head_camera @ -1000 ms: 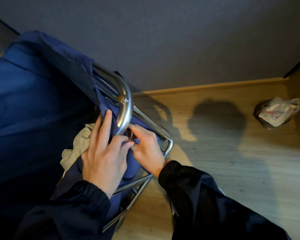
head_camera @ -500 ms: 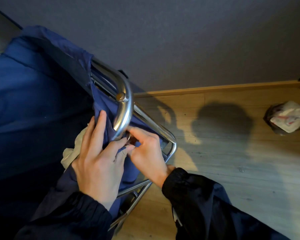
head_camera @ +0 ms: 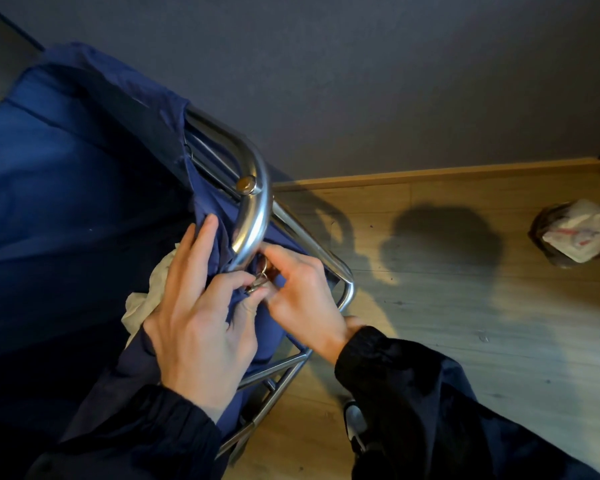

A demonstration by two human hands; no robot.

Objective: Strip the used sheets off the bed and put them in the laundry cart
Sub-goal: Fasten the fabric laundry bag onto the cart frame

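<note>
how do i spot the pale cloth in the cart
Find the laundry cart with its chrome tube frame and big blue bag. Just inside the bag, peeking out from behind the left hand, lies a crumpled cloth. It is the only cream fabric amid blue.

cloth [head_camera: 146,299] in cart bag [head_camera: 66,209] | wall [head_camera: 361,81] behind | bin [head_camera: 551,237] right of cart frame [head_camera: 253,202]

Left hand [head_camera: 201,327], right hand [head_camera: 305,296] on metal clip [head_camera: 257,286] beside laundry cart [head_camera: 253,202] rail

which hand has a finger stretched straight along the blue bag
the left hand: its forefinger lies straight up the blue bag beside the chrome bar, while the right hand has its fingers curled at the small metal ring
</note>
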